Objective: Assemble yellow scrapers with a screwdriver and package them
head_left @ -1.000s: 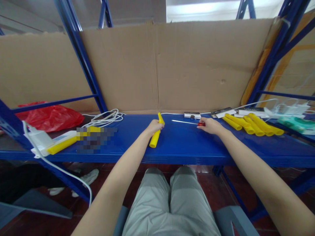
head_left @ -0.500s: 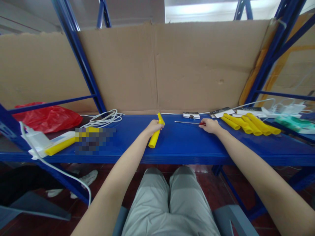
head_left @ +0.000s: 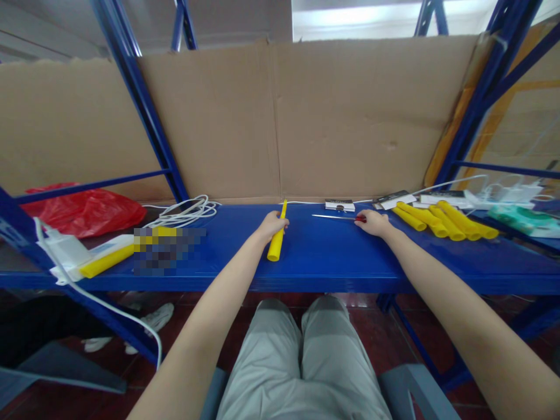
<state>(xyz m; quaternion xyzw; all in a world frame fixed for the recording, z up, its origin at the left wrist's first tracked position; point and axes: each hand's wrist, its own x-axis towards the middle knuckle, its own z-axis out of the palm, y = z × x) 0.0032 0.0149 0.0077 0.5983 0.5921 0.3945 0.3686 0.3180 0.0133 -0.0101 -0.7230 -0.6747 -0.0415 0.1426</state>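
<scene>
My left hand is closed around the middle of a yellow tube, its round open end toward me and its narrow, flattened end pointing at the cardboard. My right hand lies low over the blue tabletop, fingers wrapped on the red handle of a screwdriver. The screwdriver's thin metal shaft points left, toward the tube. Right of that hand lie several more yellow tubes side by side. A small black-and-white box sits just behind the screwdriver.
A cardboard sheet stands along the back between blue posts. On the left are a red plastic bag, coiled white cable, another yellow tube and a blurred patch. A green-and-white packet lies far right. A person's shoes show lower left.
The yellow tube has been turned in my left hand, so its flattened end now shows edge-on and its open end sits slightly farther right. My right hand and the screwdriver have barely moved.
</scene>
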